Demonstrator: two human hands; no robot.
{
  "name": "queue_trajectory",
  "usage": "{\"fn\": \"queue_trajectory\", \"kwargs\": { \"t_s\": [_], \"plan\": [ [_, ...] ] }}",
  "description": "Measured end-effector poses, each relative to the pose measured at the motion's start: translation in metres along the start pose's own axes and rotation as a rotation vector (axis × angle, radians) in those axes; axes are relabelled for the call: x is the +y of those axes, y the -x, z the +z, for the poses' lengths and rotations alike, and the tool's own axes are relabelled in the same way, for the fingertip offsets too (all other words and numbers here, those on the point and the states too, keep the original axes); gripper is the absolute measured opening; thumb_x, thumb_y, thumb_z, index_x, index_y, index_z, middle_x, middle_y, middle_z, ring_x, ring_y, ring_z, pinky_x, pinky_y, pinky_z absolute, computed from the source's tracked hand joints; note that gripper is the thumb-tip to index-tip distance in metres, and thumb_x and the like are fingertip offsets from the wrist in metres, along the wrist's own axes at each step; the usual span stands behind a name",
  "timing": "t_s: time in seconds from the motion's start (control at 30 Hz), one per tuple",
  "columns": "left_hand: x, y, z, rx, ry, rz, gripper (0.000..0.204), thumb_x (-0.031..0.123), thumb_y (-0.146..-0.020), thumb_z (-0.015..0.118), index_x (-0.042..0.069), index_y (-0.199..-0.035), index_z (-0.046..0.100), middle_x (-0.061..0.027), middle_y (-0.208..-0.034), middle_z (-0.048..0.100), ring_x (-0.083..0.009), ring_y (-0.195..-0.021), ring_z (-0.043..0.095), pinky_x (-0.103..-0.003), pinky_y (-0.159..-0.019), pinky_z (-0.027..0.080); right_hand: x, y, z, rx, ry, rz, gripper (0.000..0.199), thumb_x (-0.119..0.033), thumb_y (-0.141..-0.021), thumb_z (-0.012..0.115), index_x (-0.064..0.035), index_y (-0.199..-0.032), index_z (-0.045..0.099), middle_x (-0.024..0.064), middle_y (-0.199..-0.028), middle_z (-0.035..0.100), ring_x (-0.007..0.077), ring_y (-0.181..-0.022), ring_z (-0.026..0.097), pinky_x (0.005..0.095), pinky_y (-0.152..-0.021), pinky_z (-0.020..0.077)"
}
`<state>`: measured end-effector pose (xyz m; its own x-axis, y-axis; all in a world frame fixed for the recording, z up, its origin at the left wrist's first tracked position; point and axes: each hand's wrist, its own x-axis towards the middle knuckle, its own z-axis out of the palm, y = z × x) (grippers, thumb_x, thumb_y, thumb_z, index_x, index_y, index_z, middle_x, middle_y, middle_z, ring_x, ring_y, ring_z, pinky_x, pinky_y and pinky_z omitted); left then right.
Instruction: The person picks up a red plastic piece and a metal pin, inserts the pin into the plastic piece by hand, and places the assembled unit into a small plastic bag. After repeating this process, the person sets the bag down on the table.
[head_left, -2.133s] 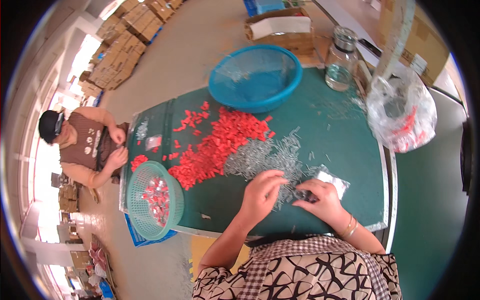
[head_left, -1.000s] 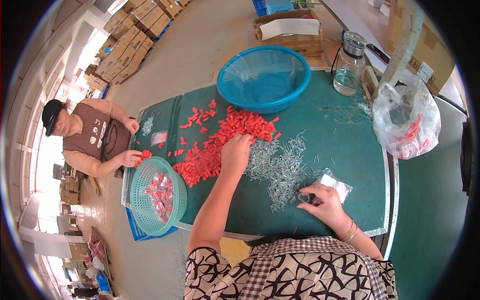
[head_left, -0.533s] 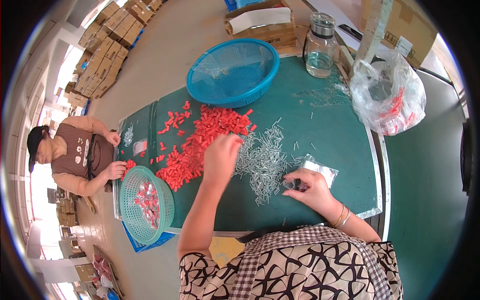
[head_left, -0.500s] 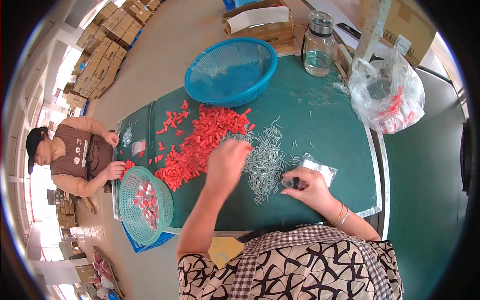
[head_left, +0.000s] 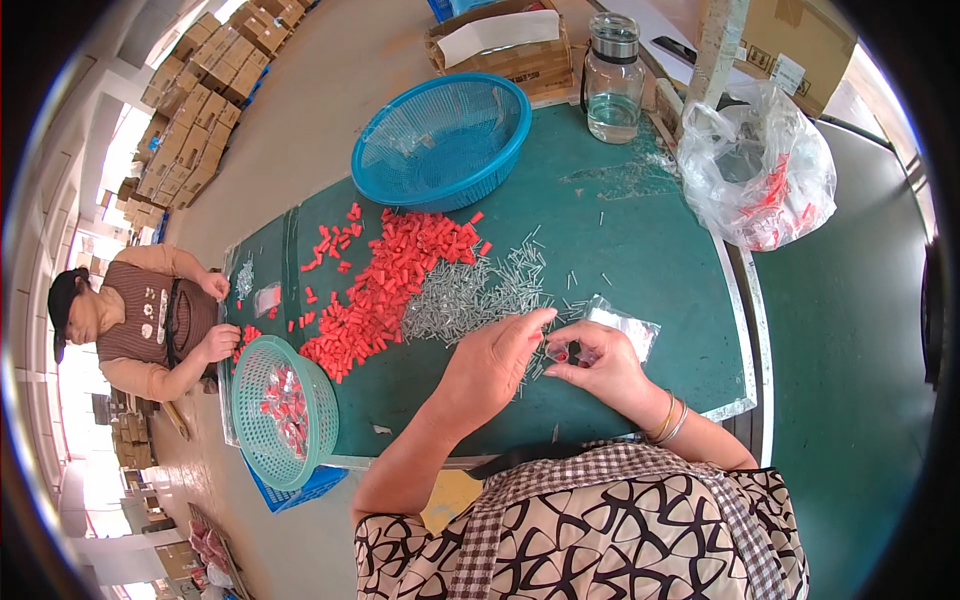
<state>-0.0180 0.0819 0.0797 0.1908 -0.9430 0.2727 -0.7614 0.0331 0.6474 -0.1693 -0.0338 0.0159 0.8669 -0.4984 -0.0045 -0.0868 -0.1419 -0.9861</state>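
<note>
Red plastic cap (head_left: pixel 561 352) sits pinched in right hand (head_left: pixel 600 368), maybe so left hand (head_left: pixel 497 350), fingertips pressed together, can fit 1 pin; metal pins (head_left: pixel 470 292) lie at 11 o'clock, within reach.

I'm watching through the single head view, the left one of the worn pair, looking steeply down from above onto the green table (head_left: pixel 640 250), so the wearer's patterned top fills the lower edge and both forearms come up from there to the left hand (head_left: pixel 497 352) and right hand (head_left: pixel 598 365) near the centre, close under the lens. The fisheye bends the table edges and floor outward toward a black rim, and the far left catches a seated co-worker (head_left: pixel 140 325), small and well away. No second view to overlap with.
</note>
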Motion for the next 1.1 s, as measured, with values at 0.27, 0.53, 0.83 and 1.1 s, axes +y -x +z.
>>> {"fn": "queue_trajectory", "kwargs": {
  "t_s": [0.27,0.53,0.83,1.1],
  "plan": [
    [0.004,0.001,0.004,-0.136,0.002,-0.002,0.015,0.008,-0.085,0.065,0.005,-0.1,0.06,-0.0121,-0.087,0.067,-0.0297,-0.073,0.065,-0.035,-0.061,0.05,-0.001,0.0,0.001,0.029,0.035,-0.053,0.034,-0.013,-0.073,0.08,-0.0043,-0.103,0.067,0.0073,-0.094,0.067,0.0153,-0.08,0.066,0.0259,-0.066,0.0536],
    [-0.032,0.007,0.0,0.097,-0.021,-0.184,0.025,0.009,-0.082,0.068,0.006,-0.106,0.064,-0.0103,-0.084,0.064,-0.0221,-0.064,0.059,-0.032,-0.061,0.048,-0.008,0.001,-0.005,0.018,0.038,-0.068,0.033,-0.012,-0.073,0.08,-0.0055,-0.103,0.067,0.0057,-0.091,0.066,0.0144,-0.078,0.064,0.0256,-0.064,0.0534],
    [-0.06,0.018,0.039,-0.025,-0.338,-0.142,0.021,0.011,-0.075,0.072,0.005,-0.094,0.064,-0.0105,-0.085,0.057,-0.0307,-0.077,0.061,-0.04,-0.067,0.049,0.005,0.004,-0.004,0.073,0.026,-0.109,0.036,-0.01,-0.068,0.082,-0.0063,-0.101,0.068,0.0019,-0.09,0.067,0.008,-0.065,0.054,0.0221,-0.056,0.0451],
    [-0.07,0.017,0.033,0.2,-0.129,-0.177,0.014,0.009,-0.081,0.069,0.004,-0.094,0.067,-0.0072,-0.076,0.063,-0.0201,-0.063,0.06,-0.03,-0.058,0.048,0.007,0.006,-0.003,0.093,0.016,-0.102,0.035,-0.01,-0.069,0.081,-0.0059,-0.101,0.068,0.0023,-0.089,0.067,0.0082,-0.063,0.052,0.0225,-0.056,0.0445]
  ]
}}
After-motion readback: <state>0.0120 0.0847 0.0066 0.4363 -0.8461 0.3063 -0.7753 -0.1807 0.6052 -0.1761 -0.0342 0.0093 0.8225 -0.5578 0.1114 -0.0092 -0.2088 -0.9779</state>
